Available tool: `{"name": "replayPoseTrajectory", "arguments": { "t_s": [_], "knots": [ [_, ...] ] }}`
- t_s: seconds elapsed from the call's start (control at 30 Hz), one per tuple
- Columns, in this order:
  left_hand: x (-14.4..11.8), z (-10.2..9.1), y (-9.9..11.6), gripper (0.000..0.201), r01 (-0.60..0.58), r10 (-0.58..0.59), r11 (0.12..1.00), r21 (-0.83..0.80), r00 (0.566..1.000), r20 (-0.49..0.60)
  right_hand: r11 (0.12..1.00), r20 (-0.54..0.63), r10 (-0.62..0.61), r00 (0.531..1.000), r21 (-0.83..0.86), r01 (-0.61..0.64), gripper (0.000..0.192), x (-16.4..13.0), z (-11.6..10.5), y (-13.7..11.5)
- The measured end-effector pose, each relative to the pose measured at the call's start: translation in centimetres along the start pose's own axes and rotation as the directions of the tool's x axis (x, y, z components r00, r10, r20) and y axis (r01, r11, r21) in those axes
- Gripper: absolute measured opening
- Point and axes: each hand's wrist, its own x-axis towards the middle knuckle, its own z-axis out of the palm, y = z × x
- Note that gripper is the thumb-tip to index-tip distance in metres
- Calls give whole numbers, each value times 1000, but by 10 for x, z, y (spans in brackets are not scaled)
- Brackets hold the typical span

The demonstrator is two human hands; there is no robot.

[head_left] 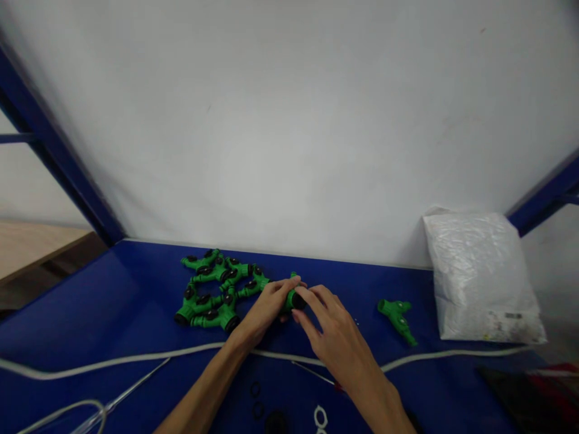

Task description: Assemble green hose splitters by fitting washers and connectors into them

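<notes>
Two hands: both meet on one green fitting [292, 296] at the centre of the frame, low on the blue table [113, 313].
Left hand [266, 307]: its fingers are closed around the green body and hold it from the left side.
Right hand [332, 337]: the fingertips [302, 293] touch the black end of the fitting; a full pinch I cannot tell.
Handling: it seems light, hard plastic, stiff and a bit smooth; the body is the good place to hold, the black end is for the fingertips.
Pose: both forearms come up from the bottom edge and converge; the wrists stay low, the palms face down.
Left of centre: pile of green fittings [212, 289], close beside the left hand.
Right of centre: single green fitting [398, 316], apart from the hands.
Far right: white plastic bag [479, 277] against the wall.
Lower frame: white cord [113, 361] lying across the table.
</notes>
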Motion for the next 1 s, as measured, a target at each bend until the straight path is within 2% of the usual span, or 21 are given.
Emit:
{"name": "replayPoseTrajectory", "arguments": {
  "t_s": [0.17, 0.3, 0.4, 0.53, 0.6, 0.7, 0.9, 1.0],
  "knots": [
    [-6, 3, 11, 58, -2, 1, 1000, 29, 1000, 30, 1000, -42, -3, 999, 2, 3, 38, 0, 3, 2],
    [-6, 4, 13, 55, -13, 11, 999, 34, 999, 33, 1000, -109, 26, 994, 0, -26, 27, 0, 7, -1],
    [-4, 2, 12, 54, -15, 13, 998, 55, 999, 33, 999, -110, 50, 993, 8, -49, 19, 0, 7, -3],
    [-5, -6, 13, 52, 14, -16, 995, 95, 1000, 25, 999, -45, 33, 998, 16, -33, 35, 0, 5, -6],
    [-6, -9, 13, 49, 51, -53, 994, 100, 998, 23, 1000, -7, -1, 1000, 16, 1, 38, 1, 4, -6],
    [-7, -12, 14, 47, 88, -90, 989, 121, 996, 16, 1000, -10, -14, 1000, 5, 14, 29, 1, 6, -5],
    [-9, -8, 16, 45, 59, -65, 983, 175, 998, 28, 995, -37, 55, 998, 87, -51, 12, 1, 8, -7],
    [-8, -5, 20, 44, 67, -70, 976, 206, 998, 7, 990, -56, 94, 994, 113, -87, 10, 0, 10, -9]
  ]
}}
